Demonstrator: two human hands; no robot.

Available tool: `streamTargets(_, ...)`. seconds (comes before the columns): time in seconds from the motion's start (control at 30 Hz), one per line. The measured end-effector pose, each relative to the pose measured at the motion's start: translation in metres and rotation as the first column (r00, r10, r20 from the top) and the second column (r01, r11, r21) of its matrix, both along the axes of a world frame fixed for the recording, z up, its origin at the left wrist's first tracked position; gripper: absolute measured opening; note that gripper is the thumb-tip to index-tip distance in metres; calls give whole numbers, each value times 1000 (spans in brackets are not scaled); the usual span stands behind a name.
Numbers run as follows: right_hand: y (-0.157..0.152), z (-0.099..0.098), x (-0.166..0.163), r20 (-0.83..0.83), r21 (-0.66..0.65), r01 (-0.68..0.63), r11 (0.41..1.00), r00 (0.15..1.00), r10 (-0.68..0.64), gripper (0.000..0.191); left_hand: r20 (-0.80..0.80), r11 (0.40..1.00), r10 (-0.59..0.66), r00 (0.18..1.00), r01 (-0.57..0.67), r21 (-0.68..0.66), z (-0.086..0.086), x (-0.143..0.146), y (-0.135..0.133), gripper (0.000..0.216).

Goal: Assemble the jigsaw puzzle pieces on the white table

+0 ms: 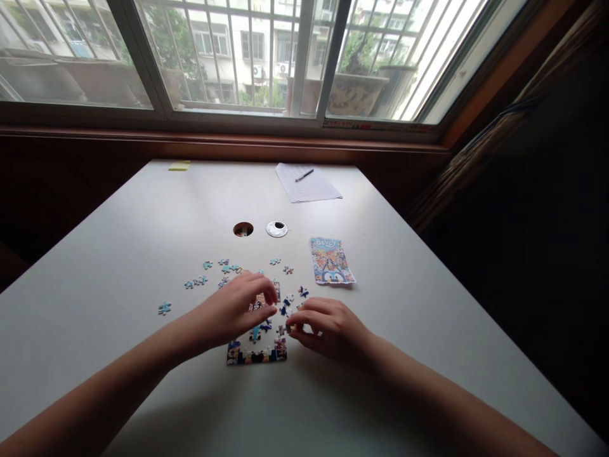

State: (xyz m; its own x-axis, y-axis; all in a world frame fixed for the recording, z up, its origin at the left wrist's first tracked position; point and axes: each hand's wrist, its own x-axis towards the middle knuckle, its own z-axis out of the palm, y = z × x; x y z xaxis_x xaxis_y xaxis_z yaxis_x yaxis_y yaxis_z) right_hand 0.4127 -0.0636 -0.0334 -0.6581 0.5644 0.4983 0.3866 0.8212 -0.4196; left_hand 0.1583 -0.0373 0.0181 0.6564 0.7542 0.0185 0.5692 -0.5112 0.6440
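My left hand (247,301) hovers over a partly joined jigsaw puzzle (257,357), its thumb and fingers apart with nothing between them. The puzzle's lower border is joined, and loose pieces lie within the frame; the hand hides much of its upper part. To the right, my right hand (328,322) rests low by the puzzle's edge, fingertips drawn together at a small jigsaw piece that they partly cover. A few dark blue pieces (284,310) lie between the hands. Several light blue pieces (195,282) are scattered beyond and left of my left hand.
A picture sheet (332,261) of the puzzle design lies beyond my right hand. Farther back are a round hole (243,229), a metal grommet (276,228), papers (309,187) with a pen (304,175), and a yellow note (179,165). The white table (118,254) meets a window wall.
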Motion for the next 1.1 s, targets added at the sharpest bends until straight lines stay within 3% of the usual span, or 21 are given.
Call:
streamTargets(0.1,0,-5,0,32,-45,30,999,999,-28,8,-68,952,-150,986,163,259,-6,-15,12,11)
streamTargets(0.23,-3,-7,-2,59,-116,64,991,997,-58,6,-170,862,-290,942,335,381,-11,-29,21,12)
streamTargets(0.47,-13,2,-12,94,-172,134,976,988,-119,7,-154,836,-359,921,390,385,-10,-29,16,13)
streamTargets(0.7,-12,-4,-16,121,-175,194,965,977,-175,11,-151,826,-415,897,442,351,-5,-24,12,18)
streamTargets(1.1,-13,-2,-12,102,-202,174,964,982,-156,9,-127,807,-473,872,486,334,-8,-14,1,23)
